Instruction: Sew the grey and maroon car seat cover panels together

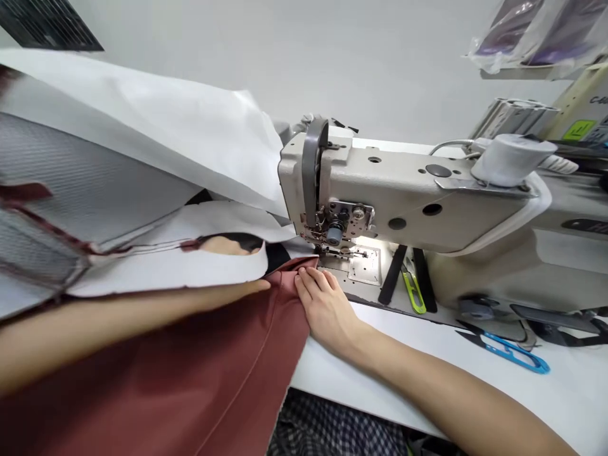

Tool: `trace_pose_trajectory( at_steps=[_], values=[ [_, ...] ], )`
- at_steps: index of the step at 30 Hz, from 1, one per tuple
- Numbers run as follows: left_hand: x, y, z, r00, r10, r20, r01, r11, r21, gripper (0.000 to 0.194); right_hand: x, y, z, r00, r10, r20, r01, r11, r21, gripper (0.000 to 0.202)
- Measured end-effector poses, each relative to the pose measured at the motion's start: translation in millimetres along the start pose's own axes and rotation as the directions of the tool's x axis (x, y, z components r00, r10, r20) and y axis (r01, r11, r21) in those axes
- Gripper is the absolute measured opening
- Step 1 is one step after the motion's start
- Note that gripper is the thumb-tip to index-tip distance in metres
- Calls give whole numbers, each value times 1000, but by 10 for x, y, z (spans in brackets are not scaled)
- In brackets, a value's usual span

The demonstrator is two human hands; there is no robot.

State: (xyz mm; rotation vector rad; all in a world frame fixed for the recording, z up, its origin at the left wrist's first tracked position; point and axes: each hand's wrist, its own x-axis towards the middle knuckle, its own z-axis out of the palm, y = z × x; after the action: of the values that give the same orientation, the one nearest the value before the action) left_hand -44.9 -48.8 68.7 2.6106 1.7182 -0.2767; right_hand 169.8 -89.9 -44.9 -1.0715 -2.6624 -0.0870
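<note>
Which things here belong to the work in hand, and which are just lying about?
In use:
- red cloth, touched by the right hand and left hand
- sewing machine, at the cloth's edge

Lying about:
- green snips
- blue snips

The single head view is taken from above the worktable's near edge, facing forward and down. The sewing machine sits right of frame centre at close range. The wall is visible behind the machine. The line of sight passes over both forearms, left of and below the machine. No second view shares the scene.
</note>
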Motion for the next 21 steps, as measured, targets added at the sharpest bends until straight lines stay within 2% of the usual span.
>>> trace_pose_trajectory(
  at_steps=[2, 5, 7, 10, 13, 16, 21],
  values=[
    [58, 276, -34, 1000, 27, 6, -27, 990, 138, 40, 0, -1, 10, 1000, 3, -17, -3, 1000, 3, 50],
    [218, 496, -34, 974, 226, -2, -217, 938, 272, 30, -2, -2, 29, 999, 18, -40, -17, 1000, 23, 50],
    [314, 535, 47, 946, 322, -24, -305, 914, 268, 31, 2, -1, 38, 998, 41, -47, -39, 999, 30, 50],
    [421, 541, 223, 932, 363, -13, -354, 915, 197, 38, 22, 12, 28, 999, 33, -28, -33, 999, 18, 50],
    [515, 543, 304, 905, 424, 35, -422, 885, 196, 25, 41, 38, 1, 1000, -13, -7, 13, 1000, -6, 48],
    [584, 536, 233, 901, 419, 111, -432, 887, 162, 17, 39, 55, -15, 999, -29, -20, 28, 999, -29, 48],
    [601, 539, 131, 937, 317, 145, -322, 947, 13, 20, 15, 46, 10, 998, -29, -52, 27, 999, -43, 47]
  ],
)
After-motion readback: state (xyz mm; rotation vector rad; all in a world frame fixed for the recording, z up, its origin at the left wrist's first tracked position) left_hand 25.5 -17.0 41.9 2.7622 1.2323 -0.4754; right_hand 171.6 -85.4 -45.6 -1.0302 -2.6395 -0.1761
